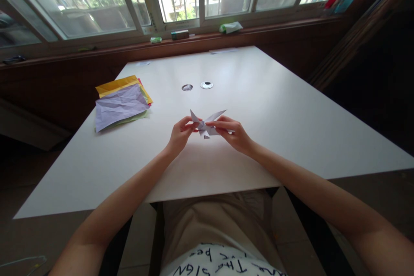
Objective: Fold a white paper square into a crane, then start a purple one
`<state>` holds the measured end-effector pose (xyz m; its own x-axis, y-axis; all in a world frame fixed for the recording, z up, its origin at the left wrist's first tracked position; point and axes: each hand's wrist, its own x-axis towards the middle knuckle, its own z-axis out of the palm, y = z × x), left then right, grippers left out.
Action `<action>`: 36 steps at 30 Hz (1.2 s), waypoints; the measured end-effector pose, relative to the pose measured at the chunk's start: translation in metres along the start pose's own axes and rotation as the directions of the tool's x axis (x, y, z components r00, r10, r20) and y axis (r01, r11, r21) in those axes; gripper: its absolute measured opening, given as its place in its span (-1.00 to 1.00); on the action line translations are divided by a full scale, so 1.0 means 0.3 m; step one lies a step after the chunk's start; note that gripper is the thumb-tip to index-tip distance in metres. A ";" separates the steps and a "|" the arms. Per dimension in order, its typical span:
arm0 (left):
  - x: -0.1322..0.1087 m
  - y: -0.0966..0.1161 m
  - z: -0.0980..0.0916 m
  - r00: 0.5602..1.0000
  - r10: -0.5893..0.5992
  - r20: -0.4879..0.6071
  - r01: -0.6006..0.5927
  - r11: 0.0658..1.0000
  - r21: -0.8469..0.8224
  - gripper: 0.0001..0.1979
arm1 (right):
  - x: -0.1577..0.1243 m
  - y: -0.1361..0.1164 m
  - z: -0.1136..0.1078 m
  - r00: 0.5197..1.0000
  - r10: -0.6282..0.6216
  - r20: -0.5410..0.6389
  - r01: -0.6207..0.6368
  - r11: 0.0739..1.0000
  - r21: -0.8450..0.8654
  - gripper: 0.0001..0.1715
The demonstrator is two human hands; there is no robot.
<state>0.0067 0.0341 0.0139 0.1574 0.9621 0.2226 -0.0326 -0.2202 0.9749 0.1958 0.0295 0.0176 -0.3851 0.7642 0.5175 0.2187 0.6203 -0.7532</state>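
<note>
A folded white paper piece [211, 130] with several pointed flaps is held between both hands, above the near middle of the white table. My left hand [181, 133] pinches its left side, close to an upright point. On its right side, my right hand [233, 133] grips the paper with fingers stretched across toward the centre. Two points of the paper stick up and outward, and smaller flaps hang below the middle. The fingertips partly cover the folds.
Creased sheets, with a pale lilac one [119, 105] on top of yellow, red and green ones, lie at the table's left. Two round metal-rimmed inserts [206, 85] sit beyond the hands. The white table [274, 108] reaches toward a window sill [113, 49] with small items.
</note>
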 end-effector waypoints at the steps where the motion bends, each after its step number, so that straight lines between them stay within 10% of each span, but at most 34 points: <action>1: 0.000 0.000 0.000 1.000 -0.001 -0.001 0.001 1.000 0.000 -0.78 | 0.000 0.001 0.000 1.000 0.005 0.001 -0.005 1.000 0.000 -0.68; 36: -0.001 0.012 0.008 0.999 -0.043 -0.030 0.043 0.999 -0.013 -0.82 | -0.002 0.028 0.006 0.997 -0.072 0.041 0.071 0.997 0.015 -0.62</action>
<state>0.0090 0.0325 0.0171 0.1294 0.9751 0.1800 -0.0389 -0.1764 0.9835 0.1962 0.0339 0.0101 -0.4360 0.7096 0.5535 0.1771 0.6706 -0.7204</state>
